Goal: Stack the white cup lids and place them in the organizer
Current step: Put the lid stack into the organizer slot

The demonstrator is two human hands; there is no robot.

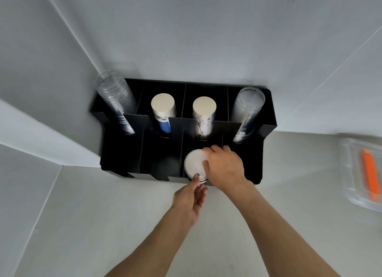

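white cup lids (193, 163) | stack axis upright, inside organizer (266, 119) front slot | right hand (224, 166) clasps top | left hand (191, 202) pinches near edge

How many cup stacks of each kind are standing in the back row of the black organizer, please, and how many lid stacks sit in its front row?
Clear plastic cup stacks: 2
Paper cup stacks: 2
White lid stacks: 1, held by both hands
Total: 5
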